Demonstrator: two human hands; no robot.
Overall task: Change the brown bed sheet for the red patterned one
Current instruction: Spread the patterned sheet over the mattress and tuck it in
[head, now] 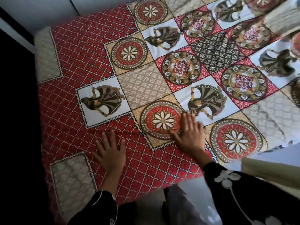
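The red patterned sheet (90, 62) lies spread flat over the bed, with a red diamond border and squares of medallions, dancers and beige print. My left hand (112, 151) rests flat on the red border near the front edge, fingers apart. Just to its right, my right hand (190, 132) lies flat with spread fingers, partly on a red flower medallion; it looks slightly blurred. Neither hand holds anything. No brown sheet shows in this view.
A grey wall (40, 12) runs along the bed's far left side, with a dark gap (16, 111) beside the bed. A pale cloth (267, 169) lies at the right front, and light floor (191, 184) shows below the bed's front edge.
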